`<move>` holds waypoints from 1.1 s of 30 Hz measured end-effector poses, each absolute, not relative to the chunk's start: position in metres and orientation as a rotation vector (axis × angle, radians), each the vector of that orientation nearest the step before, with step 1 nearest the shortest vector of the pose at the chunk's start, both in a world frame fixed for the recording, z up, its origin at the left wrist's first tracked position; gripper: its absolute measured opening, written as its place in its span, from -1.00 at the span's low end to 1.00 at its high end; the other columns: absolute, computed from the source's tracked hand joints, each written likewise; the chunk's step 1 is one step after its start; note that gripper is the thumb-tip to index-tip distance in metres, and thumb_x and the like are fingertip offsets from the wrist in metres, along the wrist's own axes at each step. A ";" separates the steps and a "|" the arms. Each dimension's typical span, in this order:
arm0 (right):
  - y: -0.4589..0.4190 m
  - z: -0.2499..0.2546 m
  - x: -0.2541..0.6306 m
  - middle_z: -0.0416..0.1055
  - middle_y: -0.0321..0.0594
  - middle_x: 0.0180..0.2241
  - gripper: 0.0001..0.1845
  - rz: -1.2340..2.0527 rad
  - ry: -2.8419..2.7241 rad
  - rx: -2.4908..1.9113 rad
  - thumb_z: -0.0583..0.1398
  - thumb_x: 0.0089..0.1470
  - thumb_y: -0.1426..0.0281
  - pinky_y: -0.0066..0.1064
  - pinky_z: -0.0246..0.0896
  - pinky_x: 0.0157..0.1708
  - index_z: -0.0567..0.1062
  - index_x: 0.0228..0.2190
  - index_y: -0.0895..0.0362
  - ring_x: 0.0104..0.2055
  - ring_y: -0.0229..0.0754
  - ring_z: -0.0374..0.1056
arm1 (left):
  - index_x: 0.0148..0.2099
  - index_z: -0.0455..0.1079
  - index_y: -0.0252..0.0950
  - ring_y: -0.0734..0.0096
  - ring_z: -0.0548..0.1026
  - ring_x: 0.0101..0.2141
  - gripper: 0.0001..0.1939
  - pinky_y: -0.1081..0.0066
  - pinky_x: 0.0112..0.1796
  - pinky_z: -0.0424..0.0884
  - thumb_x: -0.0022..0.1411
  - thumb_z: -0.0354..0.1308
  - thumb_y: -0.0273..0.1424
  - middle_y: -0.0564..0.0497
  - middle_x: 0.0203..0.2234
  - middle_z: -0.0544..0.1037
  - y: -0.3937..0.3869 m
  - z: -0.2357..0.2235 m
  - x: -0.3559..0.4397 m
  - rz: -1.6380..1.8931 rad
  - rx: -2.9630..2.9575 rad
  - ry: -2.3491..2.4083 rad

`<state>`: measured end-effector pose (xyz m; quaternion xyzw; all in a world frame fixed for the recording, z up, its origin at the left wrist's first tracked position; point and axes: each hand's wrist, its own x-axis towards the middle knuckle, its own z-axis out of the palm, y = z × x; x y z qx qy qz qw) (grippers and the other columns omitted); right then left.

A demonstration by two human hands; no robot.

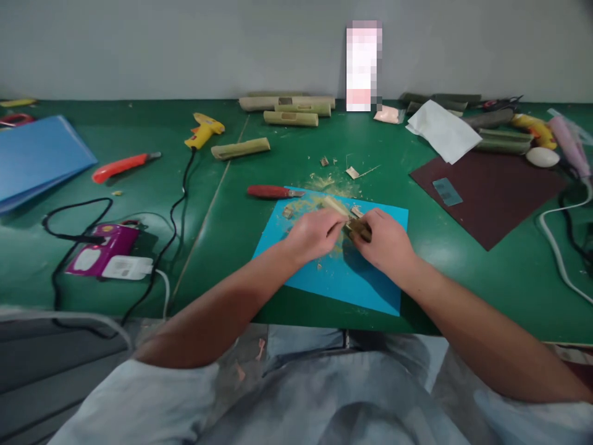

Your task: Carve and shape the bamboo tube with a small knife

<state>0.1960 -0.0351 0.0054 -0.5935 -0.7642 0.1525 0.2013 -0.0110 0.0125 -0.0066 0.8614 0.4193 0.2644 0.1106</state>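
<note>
A piece of bamboo is held low over a blue sheet. My right hand wraps round its right part. My left hand is closed in a pinch at its left end; the fingertips hide what exactly they grip. A pale length of bamboo shows just beyond the left fingers. Bamboo chips and pale shavings lie scattered on the sheet and past its far edge. A red-handled knife rests across the sheet's far left corner, apart from both hands.
Cut bamboo tubes lie along the wall. Left are a yellow glue gun, an orange cutter, a purple power strip with cables and a blue folder. Right are a dark brown sheet and white paper.
</note>
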 end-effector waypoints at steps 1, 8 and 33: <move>-0.035 0.006 0.196 0.42 -0.11 -0.31 -0.87 0.421 -2.129 -1.657 0.17 0.12 0.30 -0.27 0.13 -0.33 0.31 -0.39 0.06 -0.25 -0.05 0.34 | -0.23 0.47 -0.27 0.36 0.52 -0.31 -0.78 0.39 -0.25 0.41 0.40 0.02 -0.36 -0.04 -0.35 0.59 0.013 -0.007 -0.011 0.811 2.519 1.286; -0.035 0.006 0.195 0.42 -0.10 -0.30 -0.87 0.430 -2.144 -1.659 0.18 0.11 0.32 -0.26 0.13 -0.31 0.31 -0.39 0.06 -0.23 -0.04 0.35 | -0.24 0.48 -0.25 0.36 0.53 -0.32 -0.79 0.36 -0.22 0.44 0.39 0.03 -0.37 -0.03 -0.35 0.59 0.019 -0.005 -0.015 0.821 2.493 1.265; -0.036 0.003 0.194 0.42 -0.12 -0.31 -0.87 0.385 -2.138 -1.648 0.16 0.12 0.32 -0.28 0.10 -0.33 0.30 -0.40 0.06 -0.25 -0.07 0.33 | -0.23 0.48 -0.29 0.39 0.52 -0.34 -0.81 0.41 -0.27 0.41 0.37 0.05 -0.41 -0.03 -0.37 0.58 0.012 -0.006 -0.010 0.847 2.538 1.249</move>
